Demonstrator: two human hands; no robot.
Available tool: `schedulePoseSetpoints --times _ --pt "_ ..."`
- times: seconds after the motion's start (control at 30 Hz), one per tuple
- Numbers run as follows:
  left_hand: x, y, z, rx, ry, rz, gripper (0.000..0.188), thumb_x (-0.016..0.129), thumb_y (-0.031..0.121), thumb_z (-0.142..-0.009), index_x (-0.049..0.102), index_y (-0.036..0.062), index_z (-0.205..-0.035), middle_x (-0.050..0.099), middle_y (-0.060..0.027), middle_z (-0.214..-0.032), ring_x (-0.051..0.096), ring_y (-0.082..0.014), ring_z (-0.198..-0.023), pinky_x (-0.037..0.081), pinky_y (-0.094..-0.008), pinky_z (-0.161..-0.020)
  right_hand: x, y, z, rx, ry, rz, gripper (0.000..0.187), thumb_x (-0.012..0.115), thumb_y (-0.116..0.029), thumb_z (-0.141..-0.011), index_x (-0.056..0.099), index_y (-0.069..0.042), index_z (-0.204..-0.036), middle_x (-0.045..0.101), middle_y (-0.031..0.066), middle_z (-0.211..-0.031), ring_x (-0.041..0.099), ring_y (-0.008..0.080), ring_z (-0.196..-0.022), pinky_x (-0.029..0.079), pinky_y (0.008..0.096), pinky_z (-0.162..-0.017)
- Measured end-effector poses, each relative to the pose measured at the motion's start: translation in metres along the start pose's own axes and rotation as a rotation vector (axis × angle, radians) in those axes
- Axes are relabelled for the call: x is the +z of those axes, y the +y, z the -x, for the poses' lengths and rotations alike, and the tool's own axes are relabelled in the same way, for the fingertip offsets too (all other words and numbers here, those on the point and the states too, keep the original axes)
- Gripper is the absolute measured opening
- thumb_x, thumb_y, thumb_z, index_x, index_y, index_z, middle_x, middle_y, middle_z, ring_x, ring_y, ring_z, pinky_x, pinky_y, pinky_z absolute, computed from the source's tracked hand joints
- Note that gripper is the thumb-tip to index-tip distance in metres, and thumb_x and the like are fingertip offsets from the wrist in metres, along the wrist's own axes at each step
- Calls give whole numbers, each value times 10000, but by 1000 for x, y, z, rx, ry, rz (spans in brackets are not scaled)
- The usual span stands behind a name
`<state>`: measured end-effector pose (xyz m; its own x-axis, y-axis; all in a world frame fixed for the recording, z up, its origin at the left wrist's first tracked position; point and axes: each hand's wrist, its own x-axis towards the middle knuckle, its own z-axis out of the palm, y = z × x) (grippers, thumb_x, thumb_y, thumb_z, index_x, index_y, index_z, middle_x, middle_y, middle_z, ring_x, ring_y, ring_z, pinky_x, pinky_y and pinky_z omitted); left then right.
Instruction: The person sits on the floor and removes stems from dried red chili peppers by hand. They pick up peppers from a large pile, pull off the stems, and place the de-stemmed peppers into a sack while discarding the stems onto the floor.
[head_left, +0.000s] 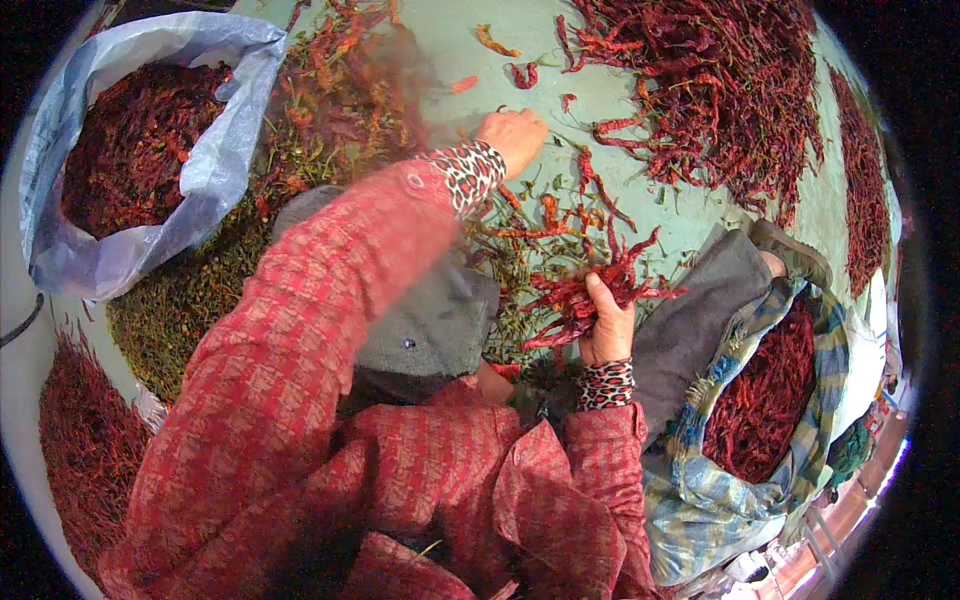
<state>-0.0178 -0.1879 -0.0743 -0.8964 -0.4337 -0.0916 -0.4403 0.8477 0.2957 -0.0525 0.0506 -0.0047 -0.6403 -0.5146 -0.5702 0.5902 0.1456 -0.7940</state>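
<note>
Chillies point(572, 310), dried, wrinkled and dark red, form a loose bunch in the right hand point(607, 335), above the pale green floor point(660, 215) and in front of the person's body. The thumb lies across the bunch and the fingers of this hand are clamped on it, with tips jutting out on several sides.

The left hand point(512, 140) reaches farther forward, back uppermost, low over the floor. Its fingers curl down out of sight, so I cannot tell whether they are together or pinching anything. Both wrists show leopard-print cuffs point(468, 178) below red patterned sleeves point(300, 290).

Between the hands lie scattered orange-red pods point(550, 215) among greenish stems point(495, 265). Beyond the left hand are a yellowish chilli point(497, 42) and a small curled red one point(524, 76). A large dark red pile point(730, 90) spreads at the upper right.

To the left, a whitish-blue sack point(255, 50) stands open with red chillies inside, beside a brownish-green heap point(190, 310) of small bits. At the lower right, a blue-and-cream checked sack point(690, 500) gapes around more red chillies, next to a grey trouser leg point(690, 310).
</note>
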Motion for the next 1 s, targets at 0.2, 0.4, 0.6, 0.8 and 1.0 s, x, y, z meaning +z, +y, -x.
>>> schedulePoseSetpoints --times 0.2,0.4,0.6,0.8,1.0 --pt "-48 -2 2 144 206 398 239 487 238 -779 526 45 -915 533 -126 -885 532 -294 -805 434 -384 -668 -4 -19 -6 -134 129 13 152 578 -101 -763 522 -28 -883 575 71 -764 559 169 -689 462 296 -620" --pt "-60 58 42 228 -56 976 272 542 251 -768 521 43 -941 577 -101 -847 555 -192 -816 433 -302 -716 28 -27 -13 -150 -53 37 255 615 -57 -731 548 -22 -975 579 33 -897 543 119 -793 436 251 -697" --pt "-61 71 50 320 -96 1008 239 535 260 -763 554 46 -868 560 -101 -806 556 -230 -779 435 -313 -691 29 -23 -3 -158 -27 26 285 577 -29 -749 524 -15 -1029 564 42 -950 537 129 -826 432 260 -729" --pt "-57 74 56 309 23 517 217 523 251 -751 558 56 -839 525 -109 -767 529 -281 -724 433 -360 -632 22 -17 -5 -26 -35 12 239 570 -70 -765 531 -29 -997 579 31 -901 560 132 -753 462 259 -649" --pt "-61 67 52 57 -158 1004 220 483 235 -757 560 31 -782 570 -128 -702 558 -249 -686 426 -335 -619 7 -40 -7 -54 -232 337 262 603 -64 -731 555 -7 -982 581 19 -849 522 101 -750 420 250 -688"
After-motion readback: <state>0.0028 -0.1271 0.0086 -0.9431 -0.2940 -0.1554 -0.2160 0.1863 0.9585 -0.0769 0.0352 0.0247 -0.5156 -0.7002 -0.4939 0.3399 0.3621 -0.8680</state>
